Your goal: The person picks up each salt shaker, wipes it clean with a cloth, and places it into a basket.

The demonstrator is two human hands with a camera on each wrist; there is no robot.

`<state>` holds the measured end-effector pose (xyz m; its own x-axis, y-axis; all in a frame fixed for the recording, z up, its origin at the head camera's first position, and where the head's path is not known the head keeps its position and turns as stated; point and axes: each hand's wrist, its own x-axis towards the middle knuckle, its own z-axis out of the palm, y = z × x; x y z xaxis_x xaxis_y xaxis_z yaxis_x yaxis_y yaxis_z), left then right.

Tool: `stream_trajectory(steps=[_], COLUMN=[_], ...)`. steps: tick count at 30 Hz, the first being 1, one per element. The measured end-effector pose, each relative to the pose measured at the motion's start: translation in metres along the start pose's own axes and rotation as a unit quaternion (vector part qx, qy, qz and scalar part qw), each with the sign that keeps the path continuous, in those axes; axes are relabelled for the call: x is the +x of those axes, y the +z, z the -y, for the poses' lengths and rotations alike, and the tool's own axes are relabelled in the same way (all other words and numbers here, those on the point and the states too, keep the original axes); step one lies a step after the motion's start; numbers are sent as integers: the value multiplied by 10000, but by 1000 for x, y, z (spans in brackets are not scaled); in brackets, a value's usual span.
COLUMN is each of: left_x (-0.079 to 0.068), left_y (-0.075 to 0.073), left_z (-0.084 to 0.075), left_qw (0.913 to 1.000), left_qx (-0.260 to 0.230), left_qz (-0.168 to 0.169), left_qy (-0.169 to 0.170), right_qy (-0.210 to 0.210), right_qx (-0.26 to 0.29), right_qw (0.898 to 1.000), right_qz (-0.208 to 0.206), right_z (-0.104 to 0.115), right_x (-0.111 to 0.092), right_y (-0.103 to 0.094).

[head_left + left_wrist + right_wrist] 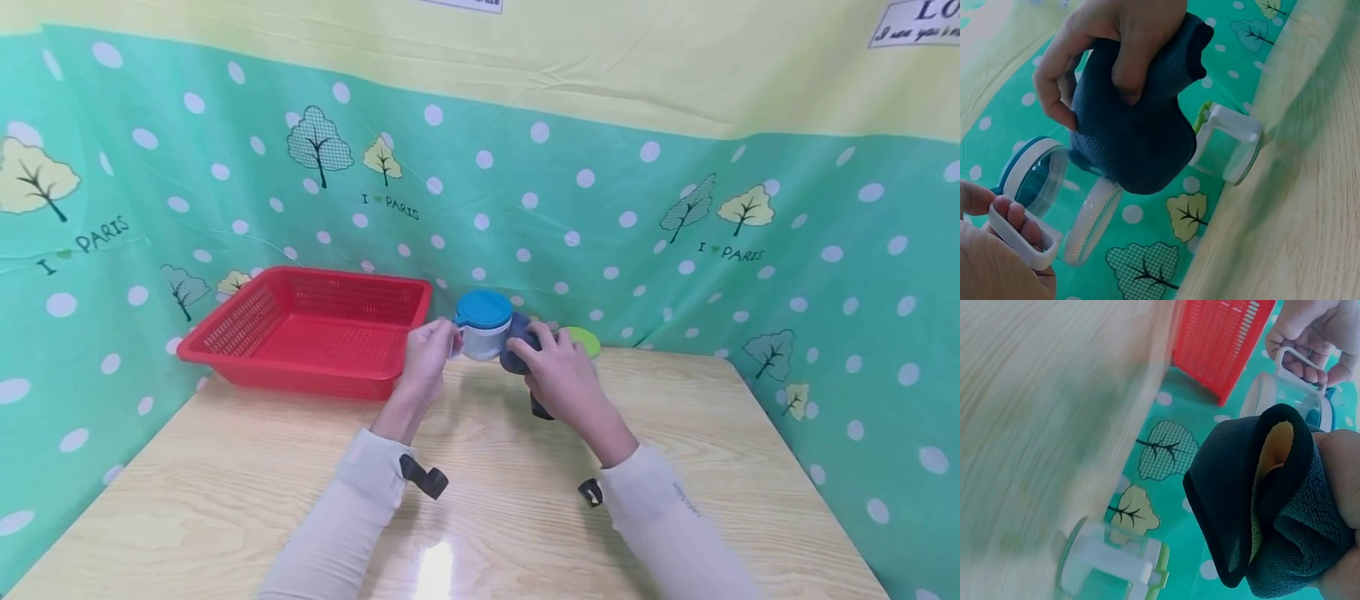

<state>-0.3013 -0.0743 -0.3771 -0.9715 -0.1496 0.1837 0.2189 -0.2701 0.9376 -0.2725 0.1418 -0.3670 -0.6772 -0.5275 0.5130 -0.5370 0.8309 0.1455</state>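
My left hand (429,357) holds a clear jar (483,343) by its white handle (1022,234), with the fingers hooked through the loop. The jar has a blue lid (483,308) and is lifted off the table. In my right hand (567,379) is a bunched dark grey-blue cloth (1135,134), pinched between thumb and fingers. The cloth lies up against the jar's right side. Its folded edge opens onto a yellowish inner side in the right wrist view. Behind my right hand stands a second clear jar (1225,150) with a green lid (583,340) and white handle.
A red perforated plastic basket (300,387) stands at the back left of the light wooden table (487,508). A green dotted curtain (525,225) with printed trees hangs behind and at both sides. Black straps hang at both wrists.
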Motion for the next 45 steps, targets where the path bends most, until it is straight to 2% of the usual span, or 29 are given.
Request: stream_trajectory(steps=[9, 21, 26, 35, 45], left_x=[3, 1, 3, 3, 1], left_y=[-1, -1, 1, 1, 4], left_z=[-2, 0, 6, 9, 8], left_qw=[9995, 9996, 9996, 9992, 9984], left_qx=[-189, -180, -278, -374, -552], left_qz=[-232, -201, -51, -151, 35], left_qy=[87, 103, 51, -74, -69], right_qy=[-77, -86, -47, -248, -450], right_qx=[273, 400, 430, 480, 578], right_qw=[9989, 9973, 9969, 9955, 9935], right_qz=[-370, -605, -659, -777, -872], right_z=[5, 6, 8, 19, 25], right_x=[4, -1, -2, -1, -3], right_y=[8, 12, 10, 4, 5])
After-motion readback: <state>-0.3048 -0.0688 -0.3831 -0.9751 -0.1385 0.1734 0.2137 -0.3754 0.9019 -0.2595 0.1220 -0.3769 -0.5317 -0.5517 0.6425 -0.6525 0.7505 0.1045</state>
